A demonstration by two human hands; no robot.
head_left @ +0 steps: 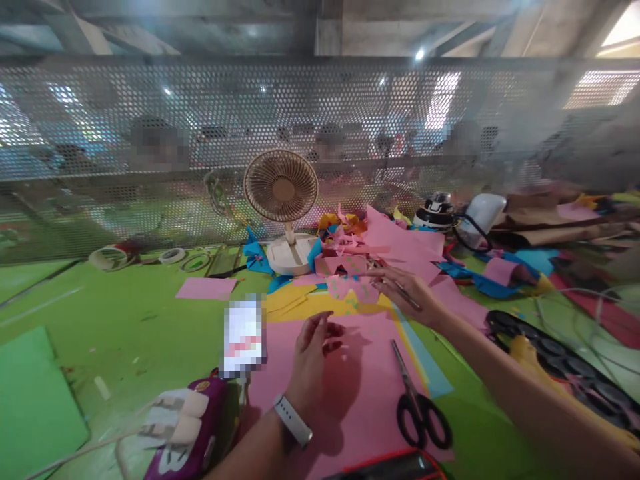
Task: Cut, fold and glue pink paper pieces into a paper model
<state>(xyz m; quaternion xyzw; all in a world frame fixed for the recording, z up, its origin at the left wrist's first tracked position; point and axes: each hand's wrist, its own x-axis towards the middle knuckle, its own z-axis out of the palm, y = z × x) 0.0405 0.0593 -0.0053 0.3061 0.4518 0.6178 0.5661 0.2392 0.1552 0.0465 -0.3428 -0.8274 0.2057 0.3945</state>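
Observation:
My left hand (316,347), with a white band at its wrist, hovers over a large pink paper sheet (370,400). Its fingers are loosely curled and apart, and I see nothing between them. Farther forward, my right hand (411,293) grips a slim, pen-like tool (407,298) whose exact kind is unclear. The fingertips reach the small pink paper cutouts (345,283) with green marks, beside yellow paper (295,300). Scissors with black handles (417,407) lie on the pink sheet, blades pointing away from me.
A small fan (283,190) stands at the back against a perforated screen (370,100). Left are a phone (243,337), a purple pouch (193,433) and tape rolls (110,257). A black tray (565,367) lies right. Coloured scraps are heaped behind my right hand.

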